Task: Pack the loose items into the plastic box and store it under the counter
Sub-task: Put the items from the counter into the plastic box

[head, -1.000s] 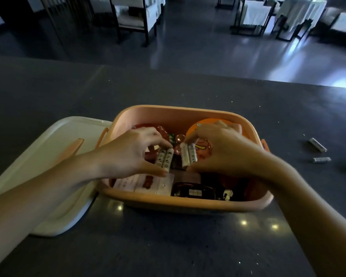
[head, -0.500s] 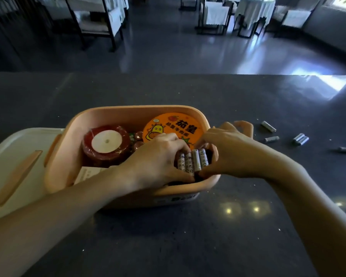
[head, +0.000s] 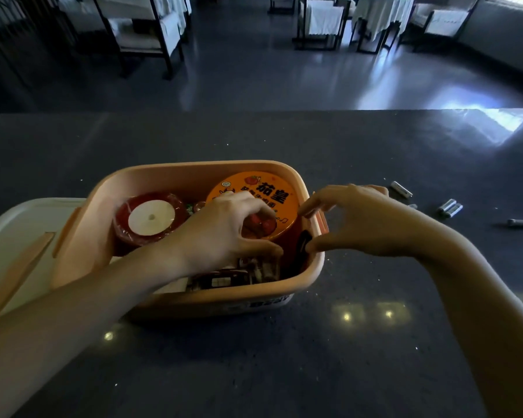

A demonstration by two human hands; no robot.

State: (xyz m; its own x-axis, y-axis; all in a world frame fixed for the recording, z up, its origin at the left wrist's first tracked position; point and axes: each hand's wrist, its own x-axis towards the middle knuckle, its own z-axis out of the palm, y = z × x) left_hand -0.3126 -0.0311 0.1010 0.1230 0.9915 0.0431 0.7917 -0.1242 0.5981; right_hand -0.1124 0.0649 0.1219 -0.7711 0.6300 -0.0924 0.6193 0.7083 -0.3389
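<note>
A peach plastic box [head: 314,268] stands on the dark counter. Inside it are a red ribbon spool [head: 150,219], an orange noodle cup [head: 267,188] and, in the near right corner, a bunch of batteries [head: 261,270] lying loose beside a dark item [head: 221,280]. My left hand [head: 224,233] hovers over the box with curled fingers, the thumb just above the batteries, holding nothing. Over the box's right rim my right hand [head: 360,220] is spread, thumb and forefinger apart and empty. Several more batteries [head: 450,208] lie loose on the counter to the right.
The box's white lid [head: 12,236] with an orange handle lies flat left of the box, partly under it. The counter's far edge [head: 254,111] runs across the view. Beyond it are a glossy floor, chairs and covered tables.
Both hands have let go of the batteries, which now lie in the box's near right corner. My right hand has drawn back over the right rim; my left hand has lifted a little.
</note>
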